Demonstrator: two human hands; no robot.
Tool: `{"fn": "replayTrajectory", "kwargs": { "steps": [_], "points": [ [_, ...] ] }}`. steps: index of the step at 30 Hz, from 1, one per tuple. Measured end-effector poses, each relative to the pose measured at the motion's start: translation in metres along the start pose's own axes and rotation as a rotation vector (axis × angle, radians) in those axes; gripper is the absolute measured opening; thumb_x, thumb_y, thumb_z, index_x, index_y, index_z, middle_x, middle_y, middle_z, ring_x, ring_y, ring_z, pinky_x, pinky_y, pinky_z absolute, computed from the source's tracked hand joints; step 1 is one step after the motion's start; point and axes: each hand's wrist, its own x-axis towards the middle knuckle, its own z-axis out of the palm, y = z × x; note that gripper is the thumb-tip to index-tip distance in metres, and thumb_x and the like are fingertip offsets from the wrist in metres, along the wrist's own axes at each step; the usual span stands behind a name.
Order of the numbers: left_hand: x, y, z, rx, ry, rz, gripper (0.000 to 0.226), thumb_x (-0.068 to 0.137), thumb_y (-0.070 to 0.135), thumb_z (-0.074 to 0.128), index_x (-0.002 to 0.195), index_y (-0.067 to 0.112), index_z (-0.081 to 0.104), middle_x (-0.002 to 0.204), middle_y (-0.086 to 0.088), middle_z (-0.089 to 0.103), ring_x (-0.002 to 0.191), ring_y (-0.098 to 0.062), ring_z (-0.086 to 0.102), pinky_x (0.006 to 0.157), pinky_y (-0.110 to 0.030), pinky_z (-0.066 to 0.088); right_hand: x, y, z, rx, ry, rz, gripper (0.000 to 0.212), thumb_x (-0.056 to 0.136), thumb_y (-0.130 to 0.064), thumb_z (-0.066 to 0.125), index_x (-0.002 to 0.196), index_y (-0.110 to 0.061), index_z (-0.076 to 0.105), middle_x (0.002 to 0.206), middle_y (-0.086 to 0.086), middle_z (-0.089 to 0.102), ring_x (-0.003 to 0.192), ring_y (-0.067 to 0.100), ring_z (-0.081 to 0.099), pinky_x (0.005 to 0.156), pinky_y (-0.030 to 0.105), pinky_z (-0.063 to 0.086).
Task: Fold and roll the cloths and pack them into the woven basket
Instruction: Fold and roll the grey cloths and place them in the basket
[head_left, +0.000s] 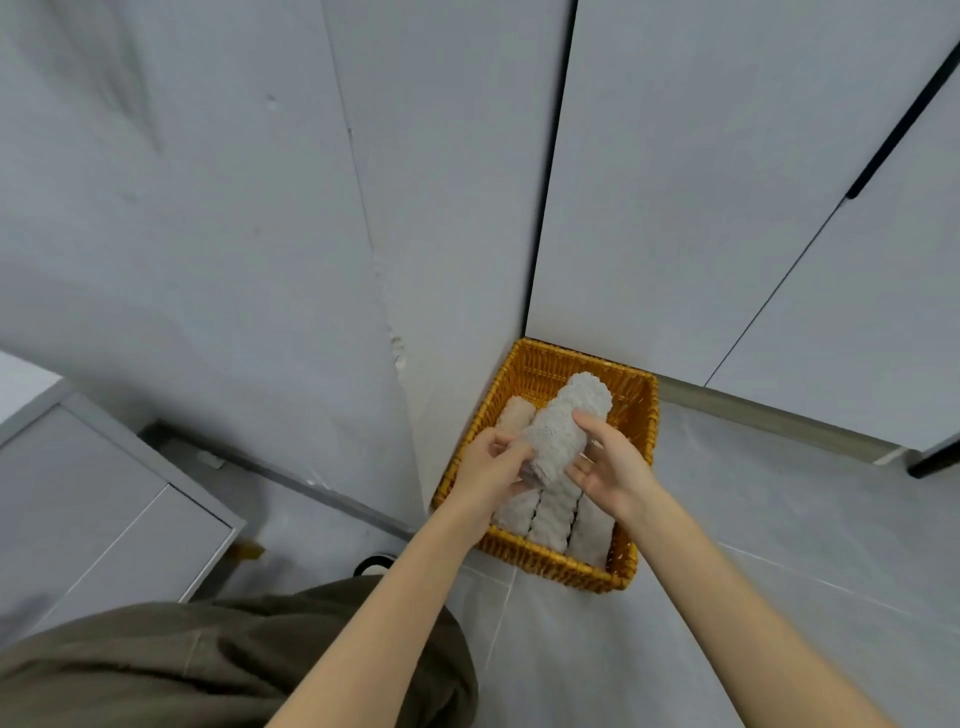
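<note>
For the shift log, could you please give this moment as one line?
left hand, right hand: hold rolled cloth | over woven basket | packed rolls beneath

Basket (545, 364): woven wicker, golden, ribbed, slight sheen. Roll (566, 426): nubby terry cloth, pale grey, matt. Packed rolls (553, 514): same looped cloth, soft-looking. Floor (779, 545): smooth grey tile, faint gloss. Wall (208, 208): matt paint, chipped at corner. Doors (701, 182): smooth, matt. Trousers (208, 665): olive cloth.
</note>
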Motion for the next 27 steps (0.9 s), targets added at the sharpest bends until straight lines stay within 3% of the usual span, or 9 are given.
{"fn": "replayTrajectory", "kwargs": {
  "steps": [3, 6, 10, 12, 14, 17, 20, 22, 27],
  "points": [
    [0.023, -0.008, -0.005, 0.027, -0.026, -0.037, 0.021, 0.091, 0.018, 0.061, 0.109, 0.011, 0.055, 0.109, -0.005, 0.061, 0.095, -0.013, 0.063, 0.074, -0.024, 0.056, 0.031, 0.001, -0.004, 0.000, 0.061, -0.017, 0.014, 0.090, -0.018, 0.062, 0.104, -0.018, 0.062, 0.089, 0.001, 0.069, 0.086, 0.017, 0.065, 0.063, 0.028, 0.058],
    [0.041, -0.021, -0.012, 0.316, -0.001, 0.008, 0.038, 0.096, 0.034, 0.051, 0.131, 0.018, 0.047, 0.130, 0.003, 0.050, 0.113, -0.009, 0.050, 0.091, -0.023, 0.043, 0.068, 0.004, -0.009, -0.033, 0.154, -0.031, 0.023, 0.090, -0.019, 0.061, 0.112, -0.019, 0.057, 0.100, 0.001, 0.063, 0.090, 0.016, 0.059, 0.064, 0.030, 0.052],
    [0.061, -0.035, -0.024, 0.607, 0.005, 0.106, 0.047, 0.099, 0.027, 0.044, 0.144, 0.016, 0.035, 0.147, 0.002, 0.039, 0.133, -0.013, 0.037, 0.104, -0.025, 0.031, 0.120, 0.013, -0.012, 0.007, 0.245, 0.013, 0.031, 0.089, -0.017, 0.061, 0.119, -0.020, 0.051, 0.105, 0.004, 0.059, 0.096, 0.021, 0.058, 0.070, 0.036, 0.051],
    [0.069, -0.041, -0.028, 0.696, -0.023, 0.132, 0.049, 0.100, 0.024, 0.042, 0.147, 0.016, 0.032, 0.150, 0.000, 0.035, 0.137, -0.014, 0.033, 0.109, -0.026, 0.027, 0.146, 0.019, -0.011, 0.037, 0.260, 0.028, 0.029, 0.089, -0.016, 0.062, 0.116, -0.020, 0.051, 0.104, 0.005, 0.059, 0.094, 0.021, 0.058, 0.071, 0.037, 0.052],
    [0.077, -0.046, -0.033, 0.720, -0.048, 0.130, 0.049, 0.100, 0.024, 0.041, 0.148, 0.018, 0.029, 0.152, 0.001, 0.032, 0.139, -0.013, 0.030, 0.114, -0.029, 0.026, 0.171, 0.023, -0.011, 0.040, 0.250, 0.022, 0.030, 0.090, -0.015, 0.061, 0.118, -0.019, 0.053, 0.103, 0.005, 0.059, 0.090, 0.020, 0.059, 0.083, 0.044, 0.054],
    [0.087, -0.055, -0.040, 0.734, -0.070, 0.103, 0.050, 0.101, 0.025, 0.040, 0.149, 0.020, 0.027, 0.153, 0.003, 0.030, 0.140, -0.013, 0.028, 0.115, -0.034, 0.027, 0.209, 0.030, -0.012, 0.037, 0.258, 0.005, 0.042, 0.090, -0.011, 0.061, 0.130, -0.017, 0.049, 0.104, 0.011, 0.060, 0.085, 0.024, 0.059, 0.108, 0.055, 0.033],
    [0.094, -0.061, -0.045, 0.741, -0.070, 0.082, 0.050, 0.101, 0.026, 0.039, 0.149, 0.021, 0.026, 0.153, 0.003, 0.031, 0.139, -0.013, 0.030, 0.114, -0.036, 0.029, 0.236, 0.038, -0.010, 0.018, 0.282, -0.002, 0.057, 0.091, -0.010, 0.061, 0.143, -0.020, 0.038, 0.122, 0.011, 0.057, 0.109, 0.027, 0.058, 0.101, 0.052, 0.045],
    [0.098, -0.065, -0.047, 0.735, -0.067, 0.073, 0.049, 0.101, 0.026, 0.039, 0.149, 0.022, 0.027, 0.152, 0.003, 0.032, 0.138, -0.013, 0.032, 0.114, -0.037, 0.030, 0.252, 0.048, -0.009, -0.017, 0.281, 0.018, 0.059, 0.091, -0.010, 0.062, 0.144, -0.018, 0.036, 0.131, 0.011, 0.053, 0.111, 0.027, 0.057, 0.095, 0.048, 0.050],
    [0.106, -0.070, -0.049, 0.736, -0.065, 0.052, 0.051, 0.100, 0.026, 0.040, 0.149, 0.023, 0.027, 0.152, 0.004, 0.032, 0.138, -0.012, 0.031, 0.114, -0.037, 0.031, 0.271, 0.076, 0.001, -0.156, 0.227, 0.137, 0.057, 0.093, -0.012, 0.059, 0.143, -0.015, 0.033, 0.135, 0.019, 0.050, 0.115, 0.035, 0.056, 0.092, 0.058, 0.049]
  ]
}}
